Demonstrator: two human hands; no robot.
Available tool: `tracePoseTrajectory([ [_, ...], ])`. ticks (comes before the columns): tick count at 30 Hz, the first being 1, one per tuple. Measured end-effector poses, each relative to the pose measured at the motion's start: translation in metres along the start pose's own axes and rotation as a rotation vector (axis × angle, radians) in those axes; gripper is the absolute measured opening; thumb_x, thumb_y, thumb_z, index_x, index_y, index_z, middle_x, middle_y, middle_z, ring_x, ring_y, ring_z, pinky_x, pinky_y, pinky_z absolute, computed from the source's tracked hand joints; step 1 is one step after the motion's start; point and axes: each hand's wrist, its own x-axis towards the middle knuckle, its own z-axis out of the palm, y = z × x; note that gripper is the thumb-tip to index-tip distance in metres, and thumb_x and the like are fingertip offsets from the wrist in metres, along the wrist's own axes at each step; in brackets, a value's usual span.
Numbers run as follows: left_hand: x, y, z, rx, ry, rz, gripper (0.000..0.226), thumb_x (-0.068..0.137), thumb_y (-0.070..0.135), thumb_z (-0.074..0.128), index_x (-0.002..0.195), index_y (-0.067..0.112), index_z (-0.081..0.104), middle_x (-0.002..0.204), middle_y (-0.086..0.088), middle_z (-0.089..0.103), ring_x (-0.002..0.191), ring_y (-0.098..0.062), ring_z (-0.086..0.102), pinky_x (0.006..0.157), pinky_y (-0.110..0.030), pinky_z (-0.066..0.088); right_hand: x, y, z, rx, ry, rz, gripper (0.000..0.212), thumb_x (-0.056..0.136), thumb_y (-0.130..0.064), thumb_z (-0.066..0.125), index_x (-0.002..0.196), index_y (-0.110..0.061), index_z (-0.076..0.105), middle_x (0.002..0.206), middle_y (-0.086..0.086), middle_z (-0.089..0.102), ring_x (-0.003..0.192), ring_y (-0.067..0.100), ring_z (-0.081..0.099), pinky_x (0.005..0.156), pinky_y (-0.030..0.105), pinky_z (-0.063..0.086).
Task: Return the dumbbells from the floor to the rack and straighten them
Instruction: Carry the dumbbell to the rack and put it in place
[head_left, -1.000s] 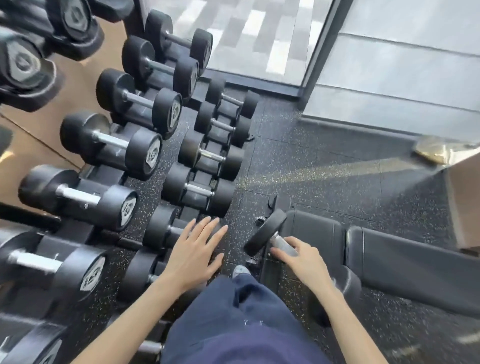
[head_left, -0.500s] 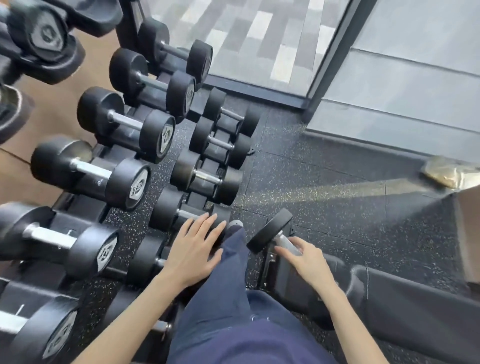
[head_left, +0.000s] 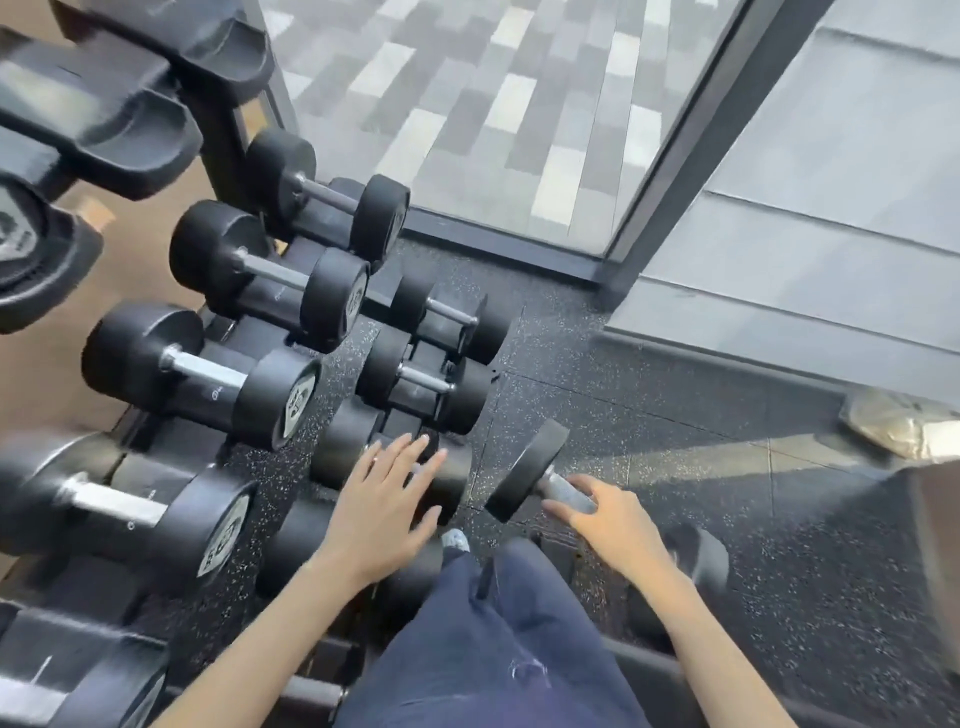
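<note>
My right hand (head_left: 615, 525) grips the handle of a dumbbell (head_left: 535, 475) above the floor (head_left: 649, 415), my left hand (head_left: 384, 506) is spread over the low rack (head_left: 415, 364), my knee (head_left: 498, 623) between them.

Navy trousers (head_left: 498, 654), bare forearms, ring on left hand (head_left: 382, 506)

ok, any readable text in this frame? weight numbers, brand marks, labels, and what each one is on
Nothing reads cleanly.
Pale end-cap plates on the larger racked dumbbells: dark digits present, too blurred to read.
Dark end cap of the dumbbell further back: faint marking, unreadable.
Round plate at the left edge: embossed marking, blurred.
Small mark on the rack cradle: too small.
Dumbbell in the right hand: no text visible.
</note>
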Motion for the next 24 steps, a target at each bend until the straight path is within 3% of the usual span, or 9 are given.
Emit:
tracePoseTrajectory([
  [6, 0.044, -0.013, -0.022, 0.022, 0.029, -0.006, 0.059, 0.085, 0.044, 0.04, 0.136, 0.015, 0.049, 0.137, -0.011, 0.051, 0.13, -0.029, 0.042, 0.107, -0.046, 0.027, 0.045, -0.019, -0.039, -0.049, -0.002, -0.059, 0.056, 0.075, -0.072, 0.054, 0.121, -0.04, 0.052, 0.121, -0.005, 0.063, 0.112, 0.021, 0.057, 0.088, 0.038, 0.048],
  [12, 0.082, -0.016, -0.021, 0.034, 0.048, 0.043, 0.059, 0.085, 0.044, 0.043, 0.135, 0.014, 0.05, 0.138, -0.011, 0.05, 0.13, -0.028, 0.042, 0.109, -0.045, 0.025, 0.085, -0.026, -0.069, -0.048, 0.021, -0.146, 0.057, 0.069, -0.073, 0.057, 0.113, -0.037, 0.06, 0.11, -0.01, 0.068, 0.103, 0.017, 0.061, 0.084, 0.038, 0.051],
  [17, 0.129, -0.02, -0.022, 0.026, 0.051, -0.054, 0.059, 0.085, 0.044, 0.042, 0.135, 0.014, 0.05, 0.136, -0.012, 0.051, 0.129, -0.028, 0.044, 0.11, -0.045, 0.024, 0.139, -0.034, -0.098, -0.141, -0.044, -0.172, 0.056, 0.072, -0.067, 0.062, 0.116, -0.034, 0.06, 0.111, -0.001, 0.068, 0.1, 0.021, 0.062, 0.084, 0.035, 0.05],
  [24, 0.222, -0.02, -0.024, 0.06, 0.009, -0.271, 0.061, 0.084, 0.045, 0.04, 0.138, 0.017, 0.045, 0.14, -0.01, 0.048, 0.132, -0.028, 0.04, 0.109, -0.045, 0.022, 0.256, -0.054, -0.157, -0.254, -0.149, -0.351, 0.064, 0.068, -0.074, 0.058, 0.118, -0.035, 0.059, 0.111, -0.007, 0.068, 0.101, 0.016, 0.062, 0.086, 0.036, 0.05],
])
